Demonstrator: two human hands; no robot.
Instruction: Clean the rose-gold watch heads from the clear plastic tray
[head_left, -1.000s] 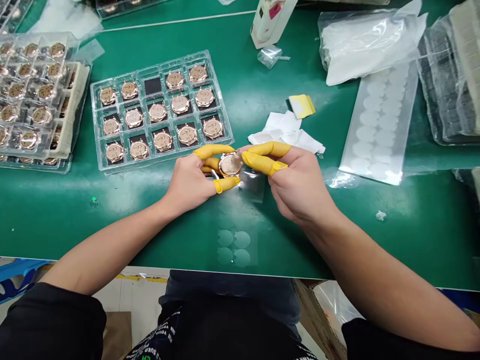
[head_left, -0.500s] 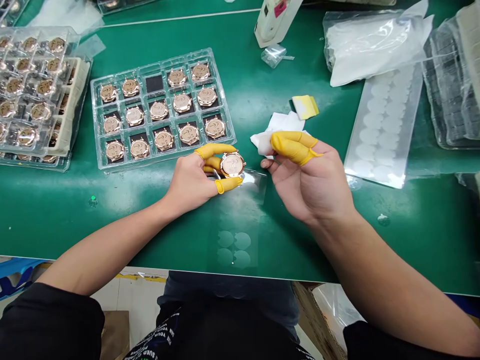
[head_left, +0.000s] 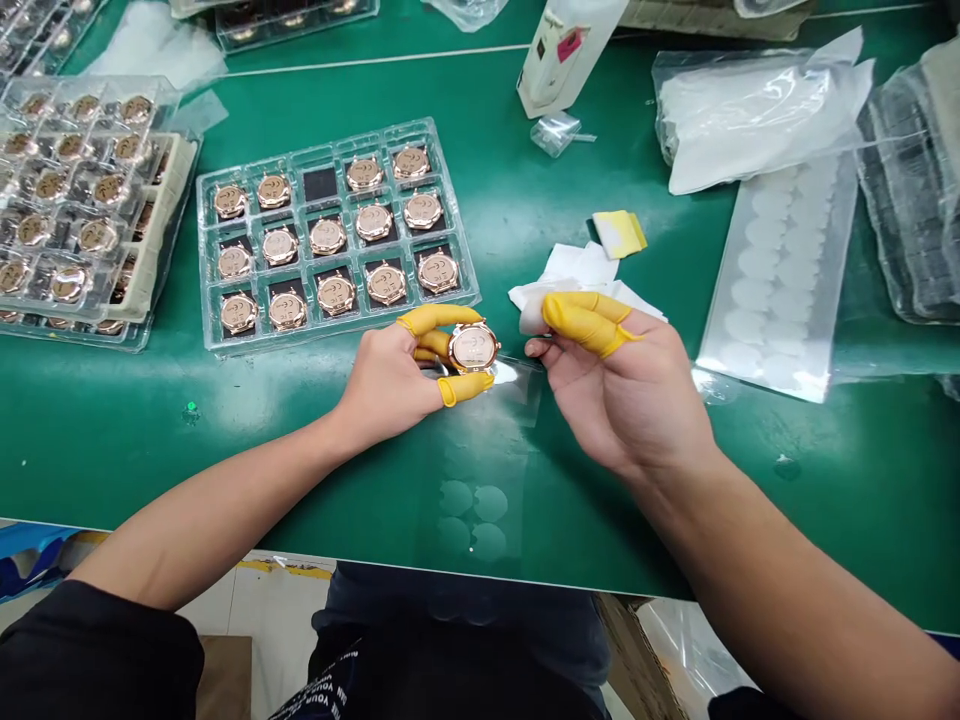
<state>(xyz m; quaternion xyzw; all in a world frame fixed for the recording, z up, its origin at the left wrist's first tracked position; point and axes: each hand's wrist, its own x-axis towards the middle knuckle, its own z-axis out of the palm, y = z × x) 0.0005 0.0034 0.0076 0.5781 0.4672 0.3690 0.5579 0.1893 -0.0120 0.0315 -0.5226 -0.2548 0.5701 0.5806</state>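
Observation:
My left hand (head_left: 397, 372), with yellow finger cots on its fingers and thumb, grips a rose-gold watch case (head_left: 474, 347) by its edges, the engraved back turned up. My right hand (head_left: 622, 370), also in yellow finger cots, pinches a small white cloth (head_left: 534, 312) just right of the watch case, apart from it. Below the watch case a clear film sheet with round stickers (head_left: 472, 520) lies on the green table. Behind my left hand a clear plastic tray (head_left: 341, 322) holds rows of similar watch cases, with one pocket showing only its black pad.
Stacked trays of watch cases (head_left: 82, 200) stand at the left. White wipes (head_left: 574, 262) and a yellow-and-white pad (head_left: 619, 235) lie beyond my right hand. A white bottle (head_left: 566, 60) stands at the back, near bagged white wipes (head_left: 750, 115) and a long sticker sheet (head_left: 780, 270).
The whole scene sits slightly lower and to the right, as the head view has shifted. Both hands keep nearly the same pose, with the watch case and cloth still held.

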